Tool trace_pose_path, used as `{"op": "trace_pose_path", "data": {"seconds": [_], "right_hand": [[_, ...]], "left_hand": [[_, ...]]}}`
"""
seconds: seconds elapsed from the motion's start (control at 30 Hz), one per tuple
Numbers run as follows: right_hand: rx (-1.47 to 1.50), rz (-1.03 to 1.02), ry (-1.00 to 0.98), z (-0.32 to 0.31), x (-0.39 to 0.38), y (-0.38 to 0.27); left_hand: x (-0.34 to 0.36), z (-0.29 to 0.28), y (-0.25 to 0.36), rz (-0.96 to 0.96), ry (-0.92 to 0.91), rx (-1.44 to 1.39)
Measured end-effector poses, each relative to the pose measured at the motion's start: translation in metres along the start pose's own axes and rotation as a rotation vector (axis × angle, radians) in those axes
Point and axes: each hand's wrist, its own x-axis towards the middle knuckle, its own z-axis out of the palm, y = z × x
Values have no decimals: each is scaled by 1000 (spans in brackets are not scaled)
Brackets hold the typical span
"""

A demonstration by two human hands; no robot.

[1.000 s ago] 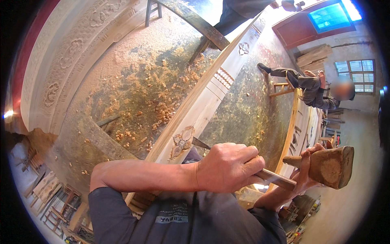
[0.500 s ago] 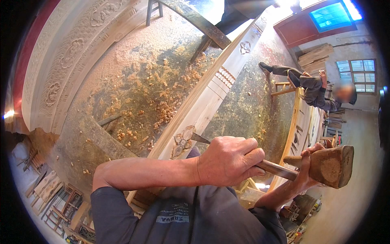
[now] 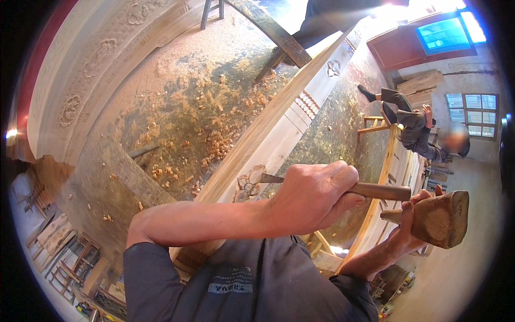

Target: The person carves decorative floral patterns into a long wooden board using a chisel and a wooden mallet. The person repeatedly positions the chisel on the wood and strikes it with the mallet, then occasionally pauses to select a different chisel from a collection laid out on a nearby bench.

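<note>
My left hand (image 3: 316, 196) is wrapped round a wood-handled chisel (image 3: 381, 191). The chisel's narrow blade points left, its tip at the edge of a flower carving (image 3: 248, 185) with dark outlines. That carving sits near the close end of a long pale wooden beam (image 3: 276, 142). Farther up the beam come a beaded band (image 3: 307, 104) and a second carved flower (image 3: 333, 68). On the right, my right hand (image 3: 405, 231) grips a wooden mallet (image 3: 442, 219), its head close to the chisel's butt. Whether the mallet touches the chisel I cannot tell.
Wood shavings (image 3: 222, 142) litter the floor. A large carved panel (image 3: 99, 59) stands at left, a trestle bench (image 3: 273, 35) at the far side. To the right, a person (image 3: 413, 121) sits by a long workbench (image 3: 383, 182) bearing tools. Wooden stools (image 3: 75, 268) are stacked lower left.
The chisel's butt has swung away from me, so the handle lies more level. My left hand has shifted slightly rightward with it. The mallet is nearly where it was; the whole view has shifted slightly.
</note>
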Motion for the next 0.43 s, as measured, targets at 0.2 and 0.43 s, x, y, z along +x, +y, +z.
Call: {"op": "trace_pose_path", "data": {"seconds": [0.2, 0.43], "right_hand": [[-31, -7, 20, 5, 3, -9], [-14, 54, -1, 4, -1, -8]], "left_hand": [[0, -1, 2, -4, -17, 19], [-6, -1, 1, 53, -56, 27]]}}
